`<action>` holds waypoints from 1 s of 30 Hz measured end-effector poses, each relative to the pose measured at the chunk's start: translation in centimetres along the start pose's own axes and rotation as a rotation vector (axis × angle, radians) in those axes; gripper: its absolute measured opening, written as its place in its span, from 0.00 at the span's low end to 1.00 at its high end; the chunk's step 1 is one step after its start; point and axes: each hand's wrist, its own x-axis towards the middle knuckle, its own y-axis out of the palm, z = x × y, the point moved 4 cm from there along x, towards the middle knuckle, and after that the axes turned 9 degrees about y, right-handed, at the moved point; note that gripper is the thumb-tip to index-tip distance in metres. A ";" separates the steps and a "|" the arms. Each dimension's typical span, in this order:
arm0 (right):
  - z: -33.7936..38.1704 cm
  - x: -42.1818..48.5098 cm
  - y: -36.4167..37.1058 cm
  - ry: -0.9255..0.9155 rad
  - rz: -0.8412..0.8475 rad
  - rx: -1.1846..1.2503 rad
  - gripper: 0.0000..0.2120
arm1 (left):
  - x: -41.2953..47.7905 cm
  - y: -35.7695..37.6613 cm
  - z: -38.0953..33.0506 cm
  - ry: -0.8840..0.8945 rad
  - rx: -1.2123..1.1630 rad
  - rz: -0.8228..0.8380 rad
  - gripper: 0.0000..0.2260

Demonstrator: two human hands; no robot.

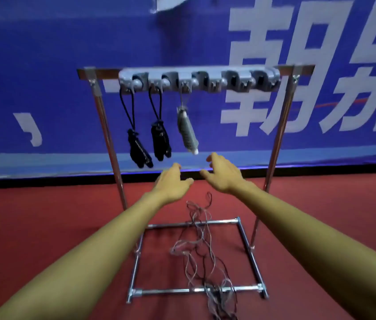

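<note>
The one head-worn camera is looking forward and down from close behind both outstretched arms, facing the metal rack (281,125) and red floor (44,227).

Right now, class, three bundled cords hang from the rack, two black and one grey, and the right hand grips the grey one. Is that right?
No. In the head view the right hand is open, close to the grey bundle, not gripping it. The rest holds.
</note>
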 end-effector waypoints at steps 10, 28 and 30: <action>-12.0 -15.1 18.1 0.037 0.364 -0.225 0.27 | -15.2 16.4 9.4 -0.041 0.403 0.504 0.15; -26.1 -32.8 52.0 0.692 1.017 -0.227 0.32 | -29.6 42.7 26.2 -0.217 0.352 0.880 0.21; -25.2 -32.1 53.2 0.712 0.950 -0.220 0.34 | -30.6 43.3 27.4 -0.188 0.352 0.868 0.20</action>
